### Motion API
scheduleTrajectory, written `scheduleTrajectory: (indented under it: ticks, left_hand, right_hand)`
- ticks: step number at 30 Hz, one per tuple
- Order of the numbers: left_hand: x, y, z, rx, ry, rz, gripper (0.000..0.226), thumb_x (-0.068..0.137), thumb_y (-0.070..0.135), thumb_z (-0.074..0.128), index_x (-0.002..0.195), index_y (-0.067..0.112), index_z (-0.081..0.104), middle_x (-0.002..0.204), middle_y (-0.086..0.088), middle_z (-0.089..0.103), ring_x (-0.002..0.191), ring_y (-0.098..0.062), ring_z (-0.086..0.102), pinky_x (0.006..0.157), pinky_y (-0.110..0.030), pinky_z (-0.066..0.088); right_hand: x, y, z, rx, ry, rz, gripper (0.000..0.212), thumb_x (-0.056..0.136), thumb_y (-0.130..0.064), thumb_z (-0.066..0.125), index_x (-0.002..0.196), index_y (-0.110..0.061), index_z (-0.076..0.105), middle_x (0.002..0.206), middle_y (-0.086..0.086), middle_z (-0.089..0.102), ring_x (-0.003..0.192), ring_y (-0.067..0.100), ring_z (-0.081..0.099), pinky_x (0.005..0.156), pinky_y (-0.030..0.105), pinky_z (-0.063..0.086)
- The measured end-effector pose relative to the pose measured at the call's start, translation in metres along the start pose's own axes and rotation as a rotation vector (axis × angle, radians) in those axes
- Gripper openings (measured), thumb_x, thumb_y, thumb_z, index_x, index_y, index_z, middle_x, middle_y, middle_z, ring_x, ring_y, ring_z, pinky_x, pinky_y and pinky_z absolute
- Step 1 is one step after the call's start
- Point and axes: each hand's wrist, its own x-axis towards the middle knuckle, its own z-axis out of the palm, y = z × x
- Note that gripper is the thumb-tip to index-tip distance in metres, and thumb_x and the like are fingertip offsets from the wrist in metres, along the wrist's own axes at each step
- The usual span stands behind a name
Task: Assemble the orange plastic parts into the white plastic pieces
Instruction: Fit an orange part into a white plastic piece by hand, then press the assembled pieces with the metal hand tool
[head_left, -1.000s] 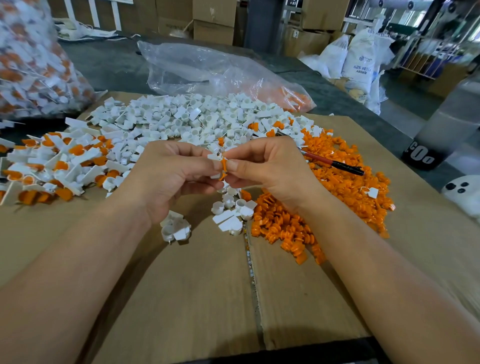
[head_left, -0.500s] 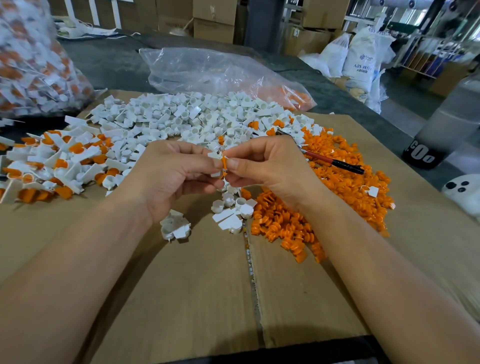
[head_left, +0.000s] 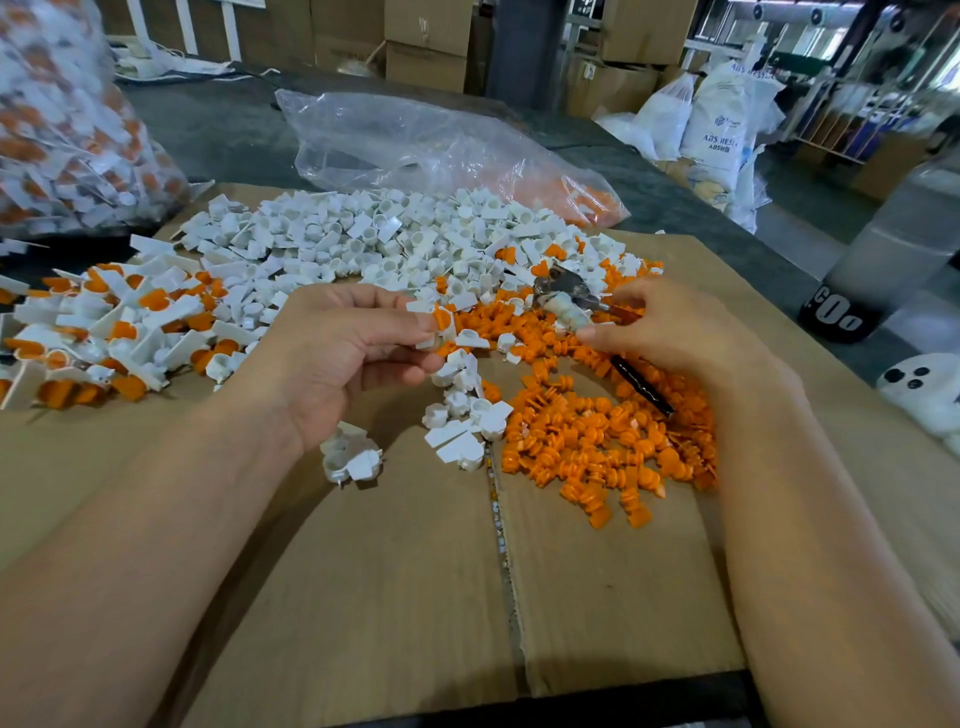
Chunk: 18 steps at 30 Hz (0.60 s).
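Observation:
My left hand (head_left: 343, 358) pinches a white plastic piece (head_left: 427, 307) with an orange part (head_left: 441, 318) seated in it, held just above the cardboard. My right hand (head_left: 675, 332) lies to the right over the orange parts pile (head_left: 597, 431), its thumb and fingers curled round a metal-headed hand tool (head_left: 563, 299) with a black handle. Loose white pieces (head_left: 363, 244) are heaped at the back. Assembled white-and-orange pieces (head_left: 104, 322) are piled at the left. A few white pieces (head_left: 467, 421) lie between my hands.
Everything sits on a flattened cardboard sheet (head_left: 389, 571) on a dark table. A clear plastic bag (head_left: 415, 150) lies behind the piles. A bag of assembled pieces (head_left: 62, 130) stands at the far left. A translucent bottle (head_left: 852, 291) and a white object (head_left: 924, 384) are at the right.
My hands have parted. The right hand let go of the orange part, moved right and took hold of the tool. The left hand keeps the joined piece.

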Motion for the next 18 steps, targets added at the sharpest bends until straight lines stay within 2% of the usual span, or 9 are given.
scheduleTrajectory:
  ticks: [4, 6, 8, 11, 14, 18]
  left_hand:
    - [0.0, 0.0, -0.001, -0.012, 0.009, -0.003, 0.024, 0.054, 0.008, 0.067, 0.075, 0.001, 0.059, 0.056, -0.006, 0.066, 0.049, -0.014, 0.064, 0.042, -0.016, 0.049]
    - [-0.001, 0.001, -0.002, -0.013, 0.008, -0.002, 0.025, 0.054, 0.008, 0.067, 0.076, 0.001, 0.059, 0.056, -0.006, 0.066, 0.049, -0.014, 0.064, 0.042, -0.016, 0.049]
    - [-0.001, 0.001, -0.002, -0.014, 0.006, -0.004, 0.026, 0.054, 0.008, 0.067, 0.078, 0.0, 0.06, 0.055, -0.005, 0.065, 0.049, -0.014, 0.064, 0.042, -0.016, 0.049]
    - [-0.001, 0.001, -0.002, -0.02, 0.007, -0.002, 0.025, 0.054, 0.008, 0.067, 0.077, 0.0, 0.06, 0.056, -0.005, 0.066, 0.049, -0.014, 0.064, 0.042, -0.016, 0.049]
    - [0.0, 0.0, -0.003, -0.017, 0.01, -0.001, 0.024, 0.055, 0.008, 0.067, 0.077, 0.002, 0.06, 0.056, -0.005, 0.066, 0.05, -0.014, 0.065, 0.043, -0.017, 0.049]
    - [0.002, -0.002, -0.004, -0.021, 0.016, 0.003, 0.022, 0.055, 0.008, 0.066, 0.075, 0.003, 0.06, 0.057, -0.006, 0.067, 0.051, -0.014, 0.065, 0.044, -0.017, 0.05]
  right_hand:
    - [0.006, 0.011, 0.002, -0.093, -0.145, 0.099, 0.096, 0.067, -0.06, 0.066, 0.142, -0.014, 0.028, 0.149, 0.008, 0.029, 0.135, 0.028, 0.028, 0.109, 0.044, 0.025]
    - [0.008, 0.013, 0.003, -0.117, -0.17, 0.132, 0.105, 0.062, -0.064, 0.065, 0.145, -0.016, 0.021, 0.152, 0.007, 0.024, 0.137, 0.028, 0.024, 0.111, 0.052, 0.02]
    - [0.01, 0.014, 0.006, -0.122, -0.172, 0.135, 0.108, 0.06, -0.066, 0.066, 0.145, -0.018, 0.021, 0.152, 0.006, 0.024, 0.137, 0.029, 0.024, 0.111, 0.053, 0.019]
    - [0.01, 0.01, 0.011, -0.134, -0.128, 0.123, 0.103, 0.062, -0.062, 0.07, 0.144, -0.018, 0.024, 0.15, 0.008, 0.027, 0.136, 0.03, 0.026, 0.11, 0.052, 0.022]
    - [0.009, 0.004, 0.011, -0.14, -0.071, 0.117, 0.093, 0.063, -0.055, 0.075, 0.139, -0.019, 0.035, 0.143, 0.01, 0.035, 0.13, 0.03, 0.033, 0.105, 0.048, 0.032]
    - [0.004, -0.001, 0.005, -0.158, 0.064, 0.099, 0.067, 0.065, -0.031, 0.076, 0.126, -0.018, 0.049, 0.127, 0.009, 0.05, 0.116, 0.029, 0.044, 0.096, 0.044, 0.039]
